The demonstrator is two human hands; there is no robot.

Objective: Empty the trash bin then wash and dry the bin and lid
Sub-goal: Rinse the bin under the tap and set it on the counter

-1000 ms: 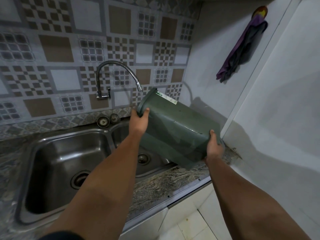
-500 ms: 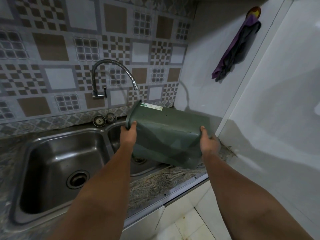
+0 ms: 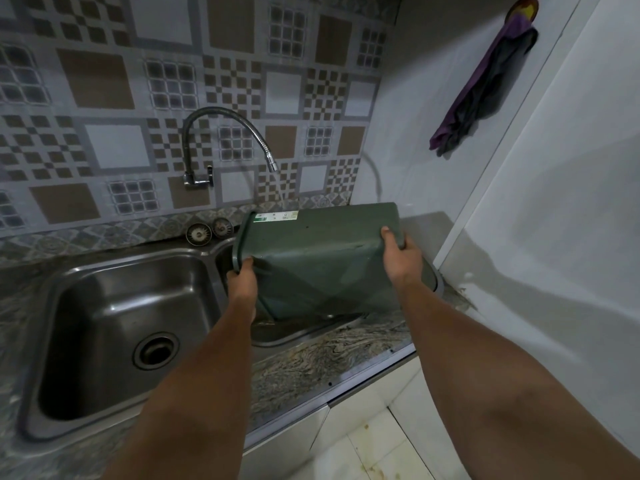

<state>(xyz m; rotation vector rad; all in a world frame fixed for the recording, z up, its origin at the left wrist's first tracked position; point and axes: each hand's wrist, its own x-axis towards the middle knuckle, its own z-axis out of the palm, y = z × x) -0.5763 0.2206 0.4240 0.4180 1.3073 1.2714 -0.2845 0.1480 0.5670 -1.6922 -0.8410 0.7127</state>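
I held the green bin (image 3: 325,258) on its side over the right basin (image 3: 294,332), left hand (image 3: 242,280) gripping its rim, right hand (image 3: 401,258) clasping its base corner. Water from the tap (image 3: 228,136) struck its upper side; turning it slowly would rinse every face.

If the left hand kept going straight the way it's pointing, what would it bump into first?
The left hand already grips the rim of the green bin and points toward the back wall. Beyond the rim, it would probably meet the two sink strainers by the tiled wall, though depth is unclear.
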